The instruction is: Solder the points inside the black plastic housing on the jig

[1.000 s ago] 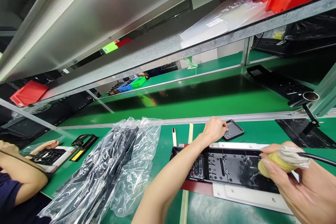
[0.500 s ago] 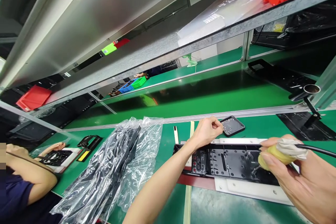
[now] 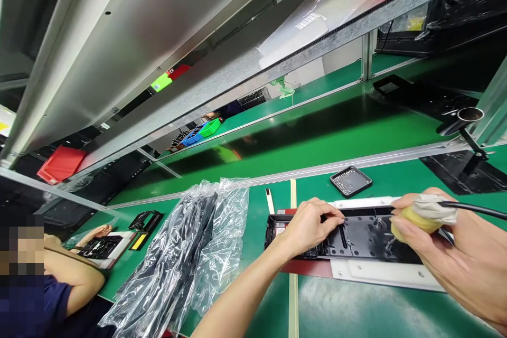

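Note:
A long black plastic housing [image 3: 362,237] lies in a white fixture [image 3: 380,271] at the lower right. Over the housing's left half is my left hand [image 3: 315,224], thumb and fingertips pinched together; whatever they hold is too small to name. My right hand [image 3: 455,259] grips a yellow screwdriver [image 3: 420,219] wrapped in pale tape, its black cable running off to the right. The tip points down and left over the housing's right part. Behind the housing sits a small black tray [image 3: 352,182] with many tiny screws.
Black parts in clear plastic bags [image 3: 178,253] lie left of the housing. Further left, a person's arm [image 3: 71,274] is beside another fixture. A metal tube holder [image 3: 469,116] stands at the right. A shelf [image 3: 222,90] crosses above the bench.
My left hand has moved from beside the screw tray down over the black housing. The right hand still holds the screwdriver in nearly the same place. The view has shifted slightly.

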`<state>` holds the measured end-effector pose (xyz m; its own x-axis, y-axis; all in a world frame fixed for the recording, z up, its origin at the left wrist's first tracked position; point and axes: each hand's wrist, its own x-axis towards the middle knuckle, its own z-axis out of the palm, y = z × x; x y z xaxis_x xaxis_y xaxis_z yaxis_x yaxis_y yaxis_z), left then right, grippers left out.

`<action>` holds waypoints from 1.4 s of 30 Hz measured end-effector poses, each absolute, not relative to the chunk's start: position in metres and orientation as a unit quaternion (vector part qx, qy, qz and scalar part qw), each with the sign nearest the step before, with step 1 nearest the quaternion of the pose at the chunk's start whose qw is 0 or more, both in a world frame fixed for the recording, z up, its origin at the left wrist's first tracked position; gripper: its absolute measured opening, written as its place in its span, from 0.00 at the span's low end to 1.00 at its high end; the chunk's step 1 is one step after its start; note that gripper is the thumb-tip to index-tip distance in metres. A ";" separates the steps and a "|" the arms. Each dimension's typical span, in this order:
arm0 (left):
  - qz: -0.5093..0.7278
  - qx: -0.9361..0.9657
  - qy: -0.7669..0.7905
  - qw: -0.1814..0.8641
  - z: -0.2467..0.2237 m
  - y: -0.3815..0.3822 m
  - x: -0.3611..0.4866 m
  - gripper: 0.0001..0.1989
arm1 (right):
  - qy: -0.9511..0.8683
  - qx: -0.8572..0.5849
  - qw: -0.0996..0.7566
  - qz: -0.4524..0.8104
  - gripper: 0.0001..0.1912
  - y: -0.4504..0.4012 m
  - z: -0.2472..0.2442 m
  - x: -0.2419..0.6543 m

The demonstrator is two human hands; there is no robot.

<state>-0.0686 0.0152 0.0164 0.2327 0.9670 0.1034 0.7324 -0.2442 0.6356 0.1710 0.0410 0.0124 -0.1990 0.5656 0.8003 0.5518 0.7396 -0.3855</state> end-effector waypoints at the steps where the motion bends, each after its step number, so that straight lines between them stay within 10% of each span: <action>1: 0.242 0.757 0.561 0.229 0.016 0.016 -0.069 0.05 | -0.773 -0.357 0.524 0.010 0.11 0.041 0.013 0.171; 42: 0.195 0.859 0.472 0.043 -0.004 -0.005 -0.077 0.14 | -0.783 -0.352 0.512 0.024 0.12 0.039 0.017 0.172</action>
